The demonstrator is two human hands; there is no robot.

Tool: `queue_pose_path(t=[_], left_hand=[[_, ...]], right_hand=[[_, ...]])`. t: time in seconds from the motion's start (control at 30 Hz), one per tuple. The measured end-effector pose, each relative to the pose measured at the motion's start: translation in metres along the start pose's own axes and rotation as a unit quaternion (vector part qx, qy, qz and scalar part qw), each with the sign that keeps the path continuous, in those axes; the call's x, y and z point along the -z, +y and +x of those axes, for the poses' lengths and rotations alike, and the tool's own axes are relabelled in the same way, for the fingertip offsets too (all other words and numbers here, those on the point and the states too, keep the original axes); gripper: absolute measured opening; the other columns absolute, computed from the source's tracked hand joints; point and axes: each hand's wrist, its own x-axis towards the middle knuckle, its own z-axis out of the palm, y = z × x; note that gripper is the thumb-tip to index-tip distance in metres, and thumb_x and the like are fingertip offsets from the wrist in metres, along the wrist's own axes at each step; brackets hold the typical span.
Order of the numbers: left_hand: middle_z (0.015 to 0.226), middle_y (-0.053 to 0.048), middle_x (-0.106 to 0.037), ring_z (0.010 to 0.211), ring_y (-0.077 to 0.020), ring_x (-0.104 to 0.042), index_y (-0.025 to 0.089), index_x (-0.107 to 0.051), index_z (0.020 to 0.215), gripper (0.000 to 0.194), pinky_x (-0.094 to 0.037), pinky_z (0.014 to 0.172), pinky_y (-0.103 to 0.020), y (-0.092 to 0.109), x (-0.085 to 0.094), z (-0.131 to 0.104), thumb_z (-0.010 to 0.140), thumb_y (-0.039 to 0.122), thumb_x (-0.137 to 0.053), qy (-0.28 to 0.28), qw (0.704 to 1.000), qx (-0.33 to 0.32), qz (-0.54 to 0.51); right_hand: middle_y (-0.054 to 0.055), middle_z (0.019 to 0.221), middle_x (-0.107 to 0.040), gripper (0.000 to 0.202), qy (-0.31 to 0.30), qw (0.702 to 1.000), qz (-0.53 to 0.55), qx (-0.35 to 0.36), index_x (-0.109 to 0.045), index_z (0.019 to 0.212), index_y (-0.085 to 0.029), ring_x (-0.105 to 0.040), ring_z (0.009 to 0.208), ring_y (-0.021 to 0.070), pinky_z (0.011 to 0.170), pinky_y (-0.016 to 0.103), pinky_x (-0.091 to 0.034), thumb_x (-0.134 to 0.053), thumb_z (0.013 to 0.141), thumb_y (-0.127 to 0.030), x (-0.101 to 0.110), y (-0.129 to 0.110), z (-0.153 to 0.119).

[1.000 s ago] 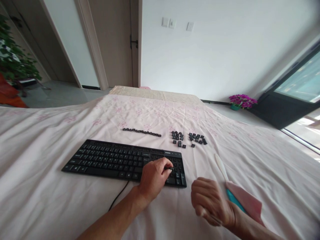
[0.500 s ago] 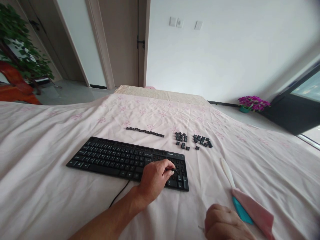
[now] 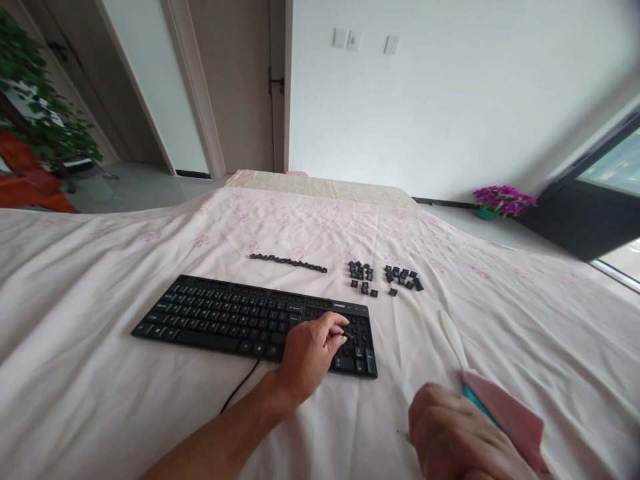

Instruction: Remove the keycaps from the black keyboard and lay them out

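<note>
A black keyboard [image 3: 215, 319] lies on the pink cloth, its number pad end partly bare of keycaps. Over that end is my left hand [image 3: 313, 350], thumb and fingertips drawn together just above the number pad. Whether a keycap is between them I cannot make out. My right hand [image 3: 450, 430] is closed in a fist at the bottom right, off the keyboard. A thin pale tip [image 3: 404, 435] pokes out to its left; the rest of that slim tool is hidden in the fist. Behind the keyboard lie loose black keycaps [image 3: 361, 272] in groups and a row of keycaps [image 3: 287, 261].
Right of the keyboard lies a brush with a white handle [image 3: 453, 340] and blue part, partly covered by a pink cloth [image 3: 510, 410]. A black cable [image 3: 240, 387] runs from the keyboard's near edge under my left forearm. The patterned tablecloth [image 3: 320, 227] has folds.
My left thumb and index finger have parted slightly over the number pad. My right fist has risen a little and now covers more of the brush's blue part. The view has shifted slightly.
</note>
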Motion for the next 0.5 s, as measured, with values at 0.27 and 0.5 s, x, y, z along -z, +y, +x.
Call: queue_pose_path(t=[0.27,0.5], left_hand=[[0.09,0.007,-0.072,0.085,-0.0138,-0.067,0.031,-0.058,0.108,0.028,-0.046,0.076,-0.024,0.003,0.002,0.0,0.082,0.022,-0.06,-0.005,1.0,0.026,-0.001],[0.091,0.005,-0.073,0.086,-0.0146,-0.068,0.029,-0.056,0.112,0.029,-0.048,0.077,-0.024,0.005,0.003,-0.002,0.084,0.021,-0.057,0.008,0.999,0.026,-0.04]], right_hand=[[0.003,0.072,-0.063,0.035,-0.011,0.984,-0.126,-0.126,-0.061,0.083,-0.02,-0.059,0.069,0.0156,0.067,0.028,-0.045,-0.031,0.099,-0.029,-0.013,0.043,0.03],[0.004,0.089,-0.067,0.024,-0.087,0.958,-0.189,-0.198,-0.061,0.096,-0.021,-0.063,0.08,0.0175,0.07,0.027,-0.045,-0.04,0.097,-0.032,-0.034,0.056,0.044]])
